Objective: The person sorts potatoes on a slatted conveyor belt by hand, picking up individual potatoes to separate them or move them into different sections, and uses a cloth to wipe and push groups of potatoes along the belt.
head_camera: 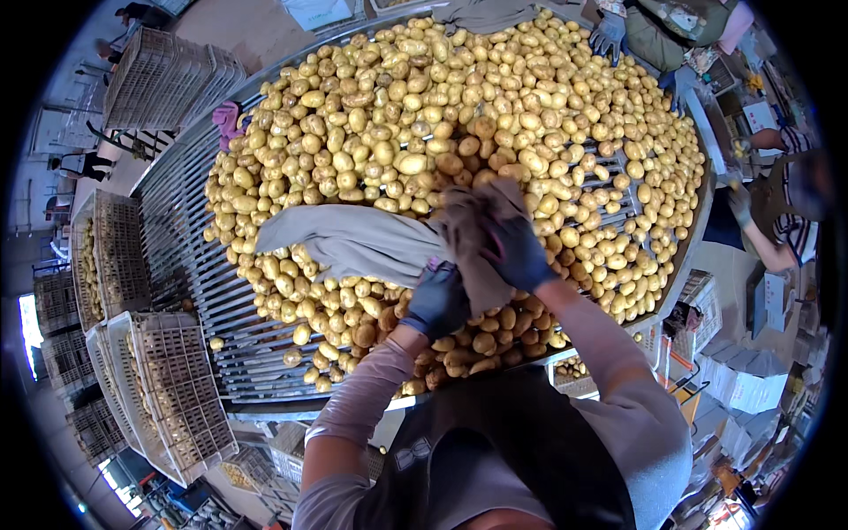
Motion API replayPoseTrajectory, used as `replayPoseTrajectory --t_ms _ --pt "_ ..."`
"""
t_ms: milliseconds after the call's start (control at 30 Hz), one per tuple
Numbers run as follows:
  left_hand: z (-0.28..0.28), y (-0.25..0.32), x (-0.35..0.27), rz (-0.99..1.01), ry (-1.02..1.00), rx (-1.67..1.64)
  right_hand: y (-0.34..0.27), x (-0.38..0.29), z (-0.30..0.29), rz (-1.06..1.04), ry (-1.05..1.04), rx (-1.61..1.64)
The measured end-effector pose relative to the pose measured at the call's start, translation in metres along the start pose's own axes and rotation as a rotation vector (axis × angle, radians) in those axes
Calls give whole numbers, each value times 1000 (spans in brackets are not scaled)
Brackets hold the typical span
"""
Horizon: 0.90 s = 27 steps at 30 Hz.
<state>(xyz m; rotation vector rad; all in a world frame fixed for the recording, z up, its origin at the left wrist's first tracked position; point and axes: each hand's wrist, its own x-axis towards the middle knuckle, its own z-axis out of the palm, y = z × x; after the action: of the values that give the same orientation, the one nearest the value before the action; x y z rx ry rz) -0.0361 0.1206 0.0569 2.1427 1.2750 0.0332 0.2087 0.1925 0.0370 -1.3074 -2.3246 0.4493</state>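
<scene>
A long grey cloth (358, 238) is spread over a heap of yellow potatoes (331, 132). Its bunched, darker end lies between my two hands, though I cannot tell whether this is all one piece. My left hand (437, 301), in a dark blue glove, grips the fabric from the near side. Farther right, my right hand (520, 252), gloved alike, holds the crumpled part; folds hide some of its fingers. Under the potatoes is a sorting table of metal slats (179, 258).
Mesh crates of potatoes (175, 391) stand left of the table. A purple glove or cloth (227, 122) lies on its left edge, another grey cloth (487, 14) at the far edge. One co-worker's gloved hand (608, 36) touches the potatoes; another person (788, 199) is at right.
</scene>
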Motion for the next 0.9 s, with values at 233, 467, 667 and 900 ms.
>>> replayPoseTrajectory --t_ms 233,467,667,900 --pt "6 3 93 6 62 125 53 7 5 573 71 395" --pt "-1 -30 243 -129 348 296 172 116 39 462 -80 -35" --pt "-15 -30 285 -260 336 192 196 152 24 382 -66 -198" --pt "21 35 90 -11 129 290 84 -11 -17 -36 -114 -25"
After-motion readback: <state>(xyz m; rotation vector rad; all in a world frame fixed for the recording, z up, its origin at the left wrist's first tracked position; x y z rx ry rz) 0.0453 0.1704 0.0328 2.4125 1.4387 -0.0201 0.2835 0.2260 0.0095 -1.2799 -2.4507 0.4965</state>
